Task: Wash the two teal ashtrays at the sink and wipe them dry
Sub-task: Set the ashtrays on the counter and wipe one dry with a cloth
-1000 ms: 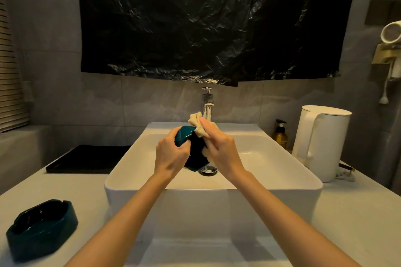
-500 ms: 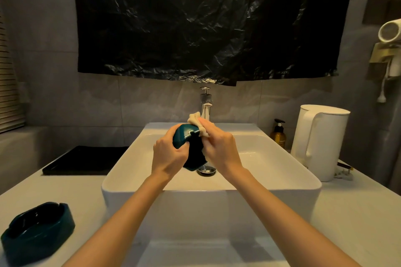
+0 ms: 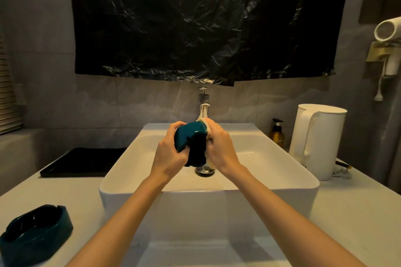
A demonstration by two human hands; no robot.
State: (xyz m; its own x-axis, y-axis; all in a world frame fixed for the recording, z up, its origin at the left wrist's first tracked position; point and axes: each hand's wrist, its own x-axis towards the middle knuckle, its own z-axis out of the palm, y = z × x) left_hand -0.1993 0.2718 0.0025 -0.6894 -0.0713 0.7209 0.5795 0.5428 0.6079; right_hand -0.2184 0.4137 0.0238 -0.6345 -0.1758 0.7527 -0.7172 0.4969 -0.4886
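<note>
Over the white sink basin [image 3: 130, 158] I hold one teal ashtray [image 3: 189, 136] on its edge, above the drain [image 3: 205, 171]. My left hand [image 3: 169, 154] grips its left side. My right hand [image 3: 221, 147] presses a cream cloth [image 3: 207, 124] against the ashtray's right side; most of the cloth is hidden under my fingers. The chrome tap [image 3: 203, 102] stands just behind, and I cannot tell whether water runs. The second teal ashtray [image 3: 34, 232] sits upright on the counter at the lower left.
A black tray [image 3: 84, 161] lies on the counter left of the basin. A white electric kettle [image 3: 316, 141] and an amber pump bottle [image 3: 277, 134] stand to the right. A black plastic sheet [image 3: 206, 21] hangs on the wall, and a hair dryer [image 3: 388, 30] is mounted at the far right.
The ashtray has turned in my hands, showing more of its teal outer face. The cloth sits lower, tucked further under my right fingers. The view shifted slightly.
</note>
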